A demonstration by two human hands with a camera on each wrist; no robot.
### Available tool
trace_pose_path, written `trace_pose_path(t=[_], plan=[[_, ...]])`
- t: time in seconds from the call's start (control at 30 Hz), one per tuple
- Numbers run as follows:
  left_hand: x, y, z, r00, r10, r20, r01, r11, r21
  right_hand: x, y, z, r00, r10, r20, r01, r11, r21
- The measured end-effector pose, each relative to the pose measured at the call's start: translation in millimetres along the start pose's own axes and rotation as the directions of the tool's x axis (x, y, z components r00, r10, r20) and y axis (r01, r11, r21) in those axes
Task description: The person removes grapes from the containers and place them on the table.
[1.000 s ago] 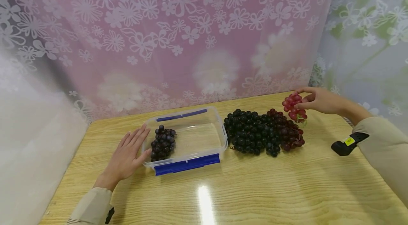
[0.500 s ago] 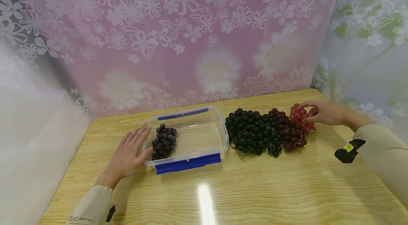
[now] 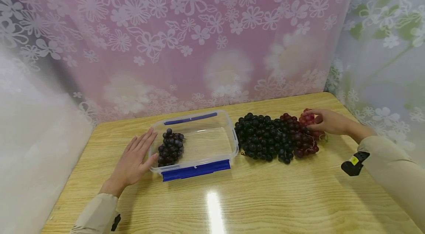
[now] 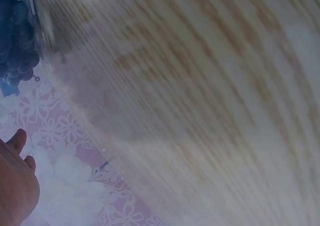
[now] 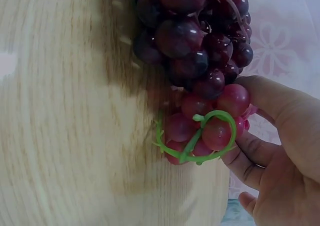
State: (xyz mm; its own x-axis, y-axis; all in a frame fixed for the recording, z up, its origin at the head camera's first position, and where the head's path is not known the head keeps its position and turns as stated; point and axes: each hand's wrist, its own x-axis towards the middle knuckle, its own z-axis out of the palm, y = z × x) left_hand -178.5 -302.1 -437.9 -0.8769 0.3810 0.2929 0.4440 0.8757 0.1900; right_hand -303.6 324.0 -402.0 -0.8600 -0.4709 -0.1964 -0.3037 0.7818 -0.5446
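Observation:
My left hand (image 3: 131, 160) lies flat with straight fingers against the left side of a clear plastic food container (image 3: 235, 131) with blue clips. Inside the container, at its left end, is a dark purple bunch of grapes (image 3: 170, 147). At the far right of the table, my right hand (image 3: 332, 121) holds a bright red bunch of grapes (image 5: 192, 126) between thumb and fingers. A curly green stem (image 5: 185, 153) sticks out of this bunch. It sits right against a dark red bunch of grapes (image 3: 303, 140), partly hidden by the hand in the head view.
Black bunches of grapes (image 3: 262, 136) lie between the container and the dark red bunch. The wooden table (image 3: 265, 197) ends at a pink flowered curtain (image 3: 186, 79) behind and a pale flowered curtain (image 3: 391, 79) on the right.
My right hand has lowered the bright red bunch from above the table to beside the dark red one, then shifted slightly left. The left hand stays at the container.

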Motion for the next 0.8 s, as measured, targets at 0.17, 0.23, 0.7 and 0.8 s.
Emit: trace_pose_path(t=[0.17, 0.23, 0.7, 0.8], plan=[[0.4, -0.5, 0.4, 1.0, 0.006, 0.0, -0.006, 1.0, -0.001, -2.4, 2, 1, 1.0, -0.008, -0.006, 0.008, 1.0, 0.014], [0.4, -0.7, 0.6, 1.0, 0.006, 0.001, -0.006, 1.0, -0.001, -3.1, 2, 2, 1.0, -0.015, -0.011, 0.015, 1.0, 0.007], [0.1, -1.2, 0.3, 1.0, 0.003, 0.001, -0.003, 1.0, 0.007, -11.5, 1, 4, 0.998, -0.021, -0.059, 0.019, 0.999, -0.033], [-0.3, -0.6, -0.5, 1.0, 0.002, 0.006, -0.003, 1.0, 0.01, -12.7, 0, 4, 0.998, -0.013, -0.064, 0.01, 0.999, -0.043]])
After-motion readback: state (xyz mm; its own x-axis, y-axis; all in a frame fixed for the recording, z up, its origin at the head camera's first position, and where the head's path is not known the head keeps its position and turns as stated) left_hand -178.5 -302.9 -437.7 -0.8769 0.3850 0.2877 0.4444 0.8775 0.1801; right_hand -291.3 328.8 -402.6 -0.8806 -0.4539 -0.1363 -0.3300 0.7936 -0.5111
